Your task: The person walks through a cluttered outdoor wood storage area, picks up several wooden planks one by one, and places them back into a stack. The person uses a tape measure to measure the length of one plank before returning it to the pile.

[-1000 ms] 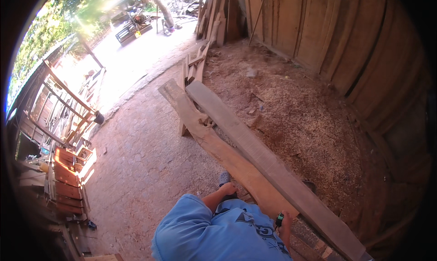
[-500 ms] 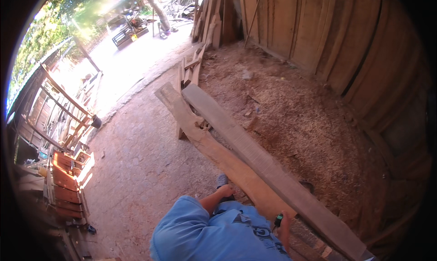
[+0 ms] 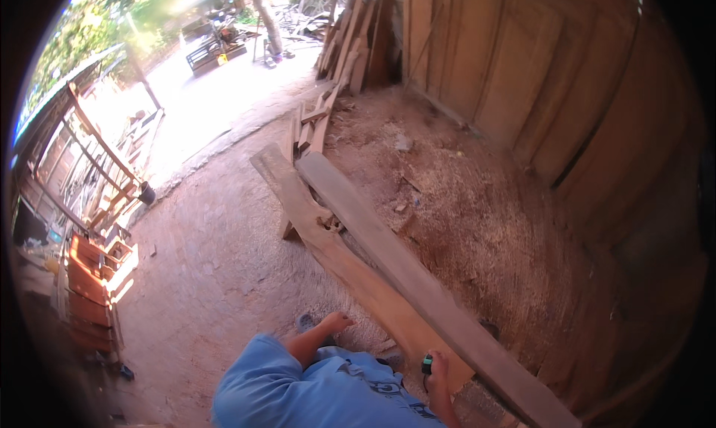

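**Left hand shifted outward; board pair undisturbed**

Over the last second, the left hand [image 3: 338, 322] swung out to the left, away from the boards, and the grey shoe [image 3: 305, 322] near it went the same way. The view shifted slightly too, so part of the apparent travel belonged to the head. Nothing was seen in the left hand; whether its fingers were curled or spread could not be told.

The right hand [image 3: 438, 372] stayed gripped around a small green-and-black tool [image 3: 426, 364], kind uncertain, and had moved a little up along the orange-brown board [image 3: 365, 279]. It hung over or against that board's near end; contact was unclear.

Position of work: the orange-brown board lay on the left, the grey-brown board [image 3: 419, 279] alongside on the right, both running from upper left to lower right. A wooden support [image 3: 289, 230] showed beneath the far part.

Judgement: the boards kept their arrangement, so the change was likely one of stance and reach, with the work itself unaltered.
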Demonstrator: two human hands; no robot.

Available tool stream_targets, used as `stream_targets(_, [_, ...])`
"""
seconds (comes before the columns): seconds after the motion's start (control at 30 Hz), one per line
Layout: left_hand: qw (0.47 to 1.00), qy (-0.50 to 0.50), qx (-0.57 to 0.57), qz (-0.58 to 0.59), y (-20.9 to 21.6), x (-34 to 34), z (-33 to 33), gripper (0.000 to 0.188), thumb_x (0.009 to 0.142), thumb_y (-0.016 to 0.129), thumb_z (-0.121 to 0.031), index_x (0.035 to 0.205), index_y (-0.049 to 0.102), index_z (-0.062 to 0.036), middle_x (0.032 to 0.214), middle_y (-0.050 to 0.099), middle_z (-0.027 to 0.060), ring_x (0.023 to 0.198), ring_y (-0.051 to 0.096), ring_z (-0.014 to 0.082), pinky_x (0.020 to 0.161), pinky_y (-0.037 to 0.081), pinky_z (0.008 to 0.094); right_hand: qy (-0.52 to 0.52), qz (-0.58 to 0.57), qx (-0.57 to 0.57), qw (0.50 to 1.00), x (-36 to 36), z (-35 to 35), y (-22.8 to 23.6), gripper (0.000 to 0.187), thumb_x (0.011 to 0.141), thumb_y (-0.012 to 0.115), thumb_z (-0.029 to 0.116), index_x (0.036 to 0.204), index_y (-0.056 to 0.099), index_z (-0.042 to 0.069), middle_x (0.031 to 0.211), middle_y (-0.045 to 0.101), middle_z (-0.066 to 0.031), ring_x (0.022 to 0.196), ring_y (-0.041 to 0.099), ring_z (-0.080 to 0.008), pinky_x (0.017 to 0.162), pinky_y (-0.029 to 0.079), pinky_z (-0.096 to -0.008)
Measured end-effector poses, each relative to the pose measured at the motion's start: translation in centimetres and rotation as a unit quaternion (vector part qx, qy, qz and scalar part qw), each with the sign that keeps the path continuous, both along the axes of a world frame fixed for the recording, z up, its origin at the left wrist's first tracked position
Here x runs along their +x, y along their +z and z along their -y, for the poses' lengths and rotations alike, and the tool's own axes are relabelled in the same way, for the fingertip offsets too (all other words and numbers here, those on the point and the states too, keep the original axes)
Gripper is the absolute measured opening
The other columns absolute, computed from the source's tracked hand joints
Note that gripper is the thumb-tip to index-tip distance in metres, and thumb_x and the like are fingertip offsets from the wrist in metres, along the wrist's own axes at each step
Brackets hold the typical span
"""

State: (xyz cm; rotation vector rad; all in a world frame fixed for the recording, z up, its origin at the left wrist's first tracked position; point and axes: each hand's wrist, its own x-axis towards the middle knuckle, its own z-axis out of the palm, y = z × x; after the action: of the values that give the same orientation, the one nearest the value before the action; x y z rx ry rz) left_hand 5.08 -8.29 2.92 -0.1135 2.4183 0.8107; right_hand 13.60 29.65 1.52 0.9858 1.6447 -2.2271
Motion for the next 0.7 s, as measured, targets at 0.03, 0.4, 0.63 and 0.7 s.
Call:
stream_targets(0.03, [0.999,0.038,0.029,0.015,-0.5,0.4,1.6,0.051,0.083,0.057,-0.050,0.097,0.070,-0.0033,0.088,0.068,0.0185,0.081,0.066,0.0337,0.075,0.051,0.0419,0.020,0.003,-0.005,1.000,-1.2,1.5,0.2,0.013,0.082,0.063,0.013,0.089,0.058,0.004,0.074,0.059,-0.0049,0.062,0.058,-0.0145,0.055,0.048,-0.0275])
stream_targets(0.4, [0.938,0.321,0.074,0.109,-11.1,12.6,29.4,0.039,0.083,0.064,-0.042,0.105,0.069,-0.0102,0.087,0.069,0.0119,0.078,0.068,0.0253,0.072,0.052,0.0386,0.246,0.034,0.179,0.952,-14.7,27.3,-1.0,0.020,0.075,0.068,0.020,0.085,0.064,0.004,0.076,0.062,-0.0067,0.066,0.059,-0.0167,0.059,0.047,-0.0306])
stream_targets(0.63, [0.650,0.726,0.199,0.104,-9.2,24.7,50.3,0.037,0.085,0.065,-0.038,0.102,0.064,-0.0055,0.082,0.064,0.0099,0.069,0.064,0.0226,0.057,0.050,0.0393,0.389,0.133,0.337,0.847,-17.6,45.1,-0.7,0.036,0.065,0.070,0.031,0.086,0.070,0.002,0.082,0.068,-0.0149,0.076,0.064,-0.0247,0.066,0.049,-0.0364])
stream_targets(0.7, [0.607,0.764,0.202,0.082,-8.6,26.5,53.2,0.037,0.087,0.063,-0.037,0.110,0.060,-0.0086,0.087,0.064,0.0102,0.071,0.064,0.0253,0.058,0.050,0.0419,0.448,0.086,0.355,0.816,-19.4,50.1,-0.4,0.035,0.062,0.072,0.029,0.085,0.071,0.003,0.080,0.068,-0.0138,0.076,0.065,-0.0249,0.065,0.050,-0.0375])
